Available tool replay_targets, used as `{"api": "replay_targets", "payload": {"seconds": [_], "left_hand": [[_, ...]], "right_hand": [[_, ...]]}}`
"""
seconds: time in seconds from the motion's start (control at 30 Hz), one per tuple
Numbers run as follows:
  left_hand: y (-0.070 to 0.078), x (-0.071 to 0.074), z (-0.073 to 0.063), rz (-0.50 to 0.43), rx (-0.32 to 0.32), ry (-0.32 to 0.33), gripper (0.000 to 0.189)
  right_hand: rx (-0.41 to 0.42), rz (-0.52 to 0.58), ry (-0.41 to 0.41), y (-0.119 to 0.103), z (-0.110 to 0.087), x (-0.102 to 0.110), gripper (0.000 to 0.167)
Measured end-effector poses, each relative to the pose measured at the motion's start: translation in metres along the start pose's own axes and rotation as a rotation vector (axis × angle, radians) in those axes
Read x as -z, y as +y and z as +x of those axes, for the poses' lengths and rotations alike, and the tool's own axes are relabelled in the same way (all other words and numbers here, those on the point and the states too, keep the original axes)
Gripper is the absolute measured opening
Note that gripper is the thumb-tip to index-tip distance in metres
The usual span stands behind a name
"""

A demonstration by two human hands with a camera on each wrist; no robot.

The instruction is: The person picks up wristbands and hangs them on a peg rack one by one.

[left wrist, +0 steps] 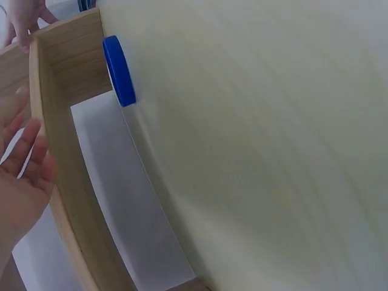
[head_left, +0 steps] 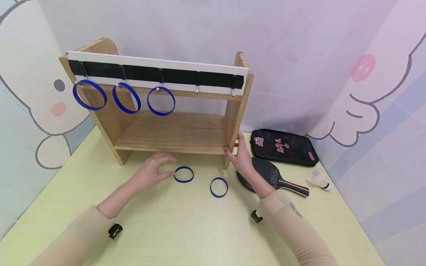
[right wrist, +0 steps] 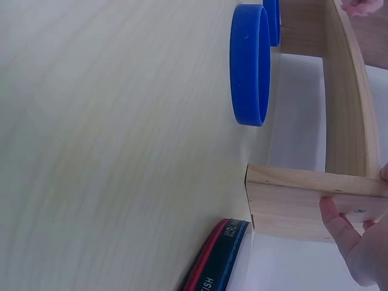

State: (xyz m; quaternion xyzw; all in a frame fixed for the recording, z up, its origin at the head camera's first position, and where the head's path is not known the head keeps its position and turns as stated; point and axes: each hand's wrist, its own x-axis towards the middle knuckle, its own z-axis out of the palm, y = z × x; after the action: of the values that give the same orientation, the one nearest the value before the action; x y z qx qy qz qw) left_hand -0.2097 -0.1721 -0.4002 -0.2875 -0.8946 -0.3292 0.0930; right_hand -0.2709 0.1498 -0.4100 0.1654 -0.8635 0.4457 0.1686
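The right grip (head_left: pixel 241 157) is holding the rack (head_left: pixel 173 129) by one side while the left grip (head_left: pixel 154 171), parted and empty, is hovering near a ring (head_left: pixel 184 181) lying on the desk (head_left: pixel 166 229); a tug could be tipping the rack, shaking hung rings (head_left: pixel 161 114) off their hooks (head_left: pixel 197 89).

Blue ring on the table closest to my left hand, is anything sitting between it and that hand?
Nothing visible. In the head view, the left hand is right beside the blue ring; whether they touch is unclear. The other loose ring lies to its right, not between.
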Motion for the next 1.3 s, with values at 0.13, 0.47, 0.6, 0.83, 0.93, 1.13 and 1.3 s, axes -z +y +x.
{"api": "replay_targets", "payload": {"seconds": [0.13,0.47,0.6,0.83,0.93,1.13,1.3], "left_hand": [[-0.007,-0.003,0.002,-0.028,0.021,-0.136,0.037],[-0.024,-0.012,0.009,-0.021,0.016,-0.378,0.039],[-0.030,-0.015,0.011,-0.049,0.004,-0.432,0.036],[-0.035,-0.017,0.012,-0.112,-0.008,-0.486,0.030],[-0.036,-0.018,0.013,-0.130,-0.015,-0.489,0.026],[-0.034,-0.017,0.012,-0.148,-0.029,-0.464,0.022],[-0.029,-0.015,0.012,-0.111,-0.021,-0.397,0.025]], "right_hand": [[-0.008,0.004,-0.003,0.000,0.000,0.000,0.077],[-0.009,0.002,-0.001,-0.002,0.000,0.001,0.077],[-0.007,0.006,-0.002,-0.002,0.000,0.001,0.077],[-0.004,0.016,-0.004,-0.001,0.001,0.000,0.078],[-0.003,0.012,-0.004,0.000,0.001,0.000,0.078],[0.008,0.001,0.005,0.000,0.000,0.000,0.076],[0.000,-0.010,0.007,-0.001,0.000,-0.001,0.076]]}}
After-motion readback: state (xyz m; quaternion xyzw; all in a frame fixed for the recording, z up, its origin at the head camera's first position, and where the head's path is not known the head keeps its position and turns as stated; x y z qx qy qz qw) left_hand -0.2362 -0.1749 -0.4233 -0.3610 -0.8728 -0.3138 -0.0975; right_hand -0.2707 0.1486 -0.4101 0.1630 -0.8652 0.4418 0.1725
